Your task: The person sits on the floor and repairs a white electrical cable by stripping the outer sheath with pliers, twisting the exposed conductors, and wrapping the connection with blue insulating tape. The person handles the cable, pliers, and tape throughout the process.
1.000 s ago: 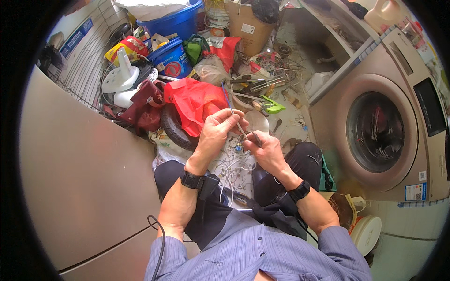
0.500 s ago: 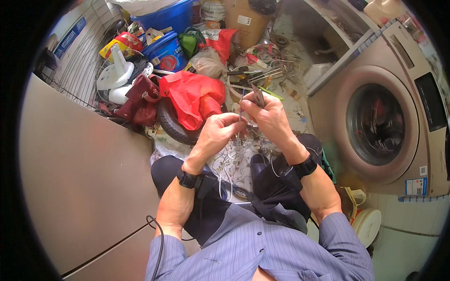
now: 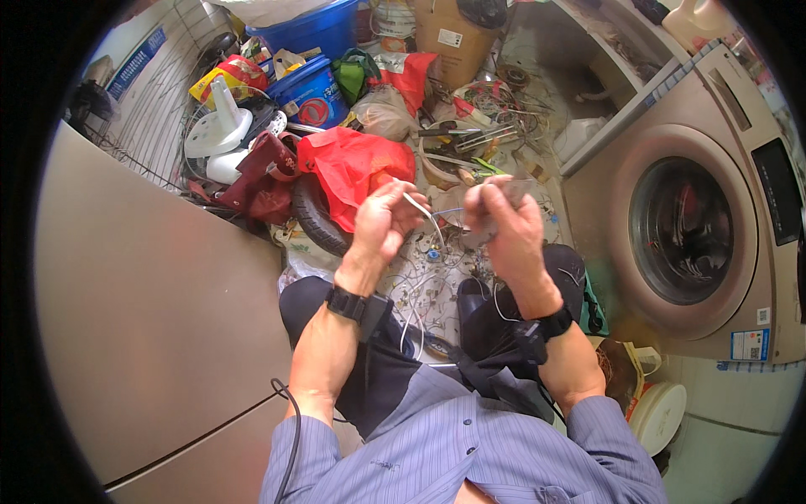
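Note:
My left hand (image 3: 384, 223) is closed on a white cable (image 3: 431, 220), which bends out from the fingertips and hangs down toward the floor. My right hand (image 3: 510, 231) is blurred by motion, its fingers curled around a flat, thin blade-like piece (image 3: 524, 190) whose exact kind I cannot make out. A thin blue wire (image 3: 450, 210) runs between the two hands; which end is held is unclear. Below them, a small blue piece (image 3: 433, 254) shows near the cable. Wire scraps (image 3: 420, 290) litter the floor between my knees.
A red cloth bag (image 3: 357, 168) lies over a black tyre (image 3: 317, 220) ahead on the left. Blue tubs (image 3: 312, 92) and a cardboard box (image 3: 453, 42) stand behind. On the right is a washing machine (image 3: 680, 227); a large smooth panel (image 3: 159, 311) borders my left.
My hands have moved apart. The blade-like piece in my right hand has swung away to the right, and the white cable now curves from my left hand. The view has shifted slightly.

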Demonstrator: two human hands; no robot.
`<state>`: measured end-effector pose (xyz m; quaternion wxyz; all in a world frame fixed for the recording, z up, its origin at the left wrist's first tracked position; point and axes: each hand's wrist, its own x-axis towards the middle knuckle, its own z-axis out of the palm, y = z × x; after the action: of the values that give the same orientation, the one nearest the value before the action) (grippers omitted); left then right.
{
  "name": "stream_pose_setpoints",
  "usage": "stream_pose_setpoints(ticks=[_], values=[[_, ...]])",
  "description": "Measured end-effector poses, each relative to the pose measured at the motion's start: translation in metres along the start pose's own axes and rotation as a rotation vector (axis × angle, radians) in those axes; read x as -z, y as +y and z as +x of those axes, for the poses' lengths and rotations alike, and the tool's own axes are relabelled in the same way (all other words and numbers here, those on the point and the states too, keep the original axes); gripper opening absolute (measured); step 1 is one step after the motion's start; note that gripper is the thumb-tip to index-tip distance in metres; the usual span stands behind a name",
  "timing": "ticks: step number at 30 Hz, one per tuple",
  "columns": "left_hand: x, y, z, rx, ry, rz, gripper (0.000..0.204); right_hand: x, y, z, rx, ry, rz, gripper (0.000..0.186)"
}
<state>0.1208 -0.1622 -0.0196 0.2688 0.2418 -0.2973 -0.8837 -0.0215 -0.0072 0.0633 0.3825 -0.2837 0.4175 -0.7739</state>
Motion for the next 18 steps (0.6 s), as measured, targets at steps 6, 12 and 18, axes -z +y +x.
stream_pose_setpoints(ticks=[6, 12, 18], values=[[0.069, 0.025, 0.039, -0.287, 0.483, 0.006, 0.015, 0.049, -0.098, -0.026, 0.086, 0.065, -0.012, 0.002], [0.136, 0.046, 0.05, -0.441, 0.745, -0.014, 0.024, 0.13, -0.199, -0.1, 0.246, 0.307, -0.252, 0.004], [0.15, 0.063, 0.049, -0.596, 0.746, -0.122, 0.025, 0.214, -0.254, -0.231, 0.36, 0.927, -0.887, 0.011]])
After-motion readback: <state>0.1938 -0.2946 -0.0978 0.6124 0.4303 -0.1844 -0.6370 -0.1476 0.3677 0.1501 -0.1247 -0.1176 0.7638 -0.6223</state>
